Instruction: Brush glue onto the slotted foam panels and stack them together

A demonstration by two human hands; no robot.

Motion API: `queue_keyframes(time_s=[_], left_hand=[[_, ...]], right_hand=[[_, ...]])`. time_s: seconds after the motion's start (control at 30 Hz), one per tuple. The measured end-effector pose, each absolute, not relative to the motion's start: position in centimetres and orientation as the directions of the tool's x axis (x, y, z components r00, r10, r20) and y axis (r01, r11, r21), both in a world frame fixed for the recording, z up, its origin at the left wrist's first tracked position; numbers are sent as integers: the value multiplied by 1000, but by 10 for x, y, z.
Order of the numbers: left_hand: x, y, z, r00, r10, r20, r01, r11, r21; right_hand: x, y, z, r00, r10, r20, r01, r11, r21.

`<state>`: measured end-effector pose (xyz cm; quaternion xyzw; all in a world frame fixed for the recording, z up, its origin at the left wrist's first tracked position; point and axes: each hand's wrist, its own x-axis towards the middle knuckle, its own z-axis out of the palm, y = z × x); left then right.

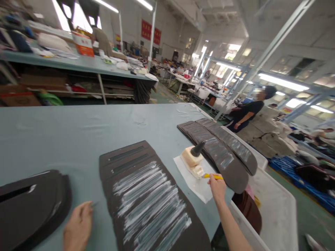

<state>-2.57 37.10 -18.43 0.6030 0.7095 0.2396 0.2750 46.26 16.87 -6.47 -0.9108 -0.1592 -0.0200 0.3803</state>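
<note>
My right hand (217,188) is closed around the yellow handle of a glue brush (213,176). Its tip meets a creamy white mass on a white sheet (192,184), beside a cream block-shaped container with a black cone-shaped nozzle (198,149). My left hand (77,225) hovers low over the table with thumb and fingers pinched; something thin and dark pokes out, too blurred to name. Between my hands lies a stack of dark panels (154,205), the top one streaked with white paste and having two slots near its far end.
A rounded dark piece with a slot (34,205) lies at left on the blue-green table (65,129). More streaked panels (222,153) fan out at right, by a white bin (277,209). A person in dark clothes (248,111) stands beyond; another bench (60,62) is behind.
</note>
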Motion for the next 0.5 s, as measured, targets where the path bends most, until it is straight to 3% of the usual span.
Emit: queue_keyframes(time_s=[0.07, 0.13, 0.33, 0.5], left_hand=[[-17, 373, -171, -119, 993, 27, 631, 54, 774], [-8, 377, -162, -63, 992, 114, 608, -52, 792], [13, 390, -151, 7, 986, 165, 733, -117, 670], [19, 408, -145, 62, 975, 213, 771, -182, 610]], right_hand=[[450, 175, -58, 932, 322, 167, 348, -662, -664], [431, 197, -56, 900, 411, 148, 392, -611, -688], [323, 309, -64, 592, 805, 41, 424, -268, -865], [236, 395, -77, 431, 901, 47, 358, -123, -925]])
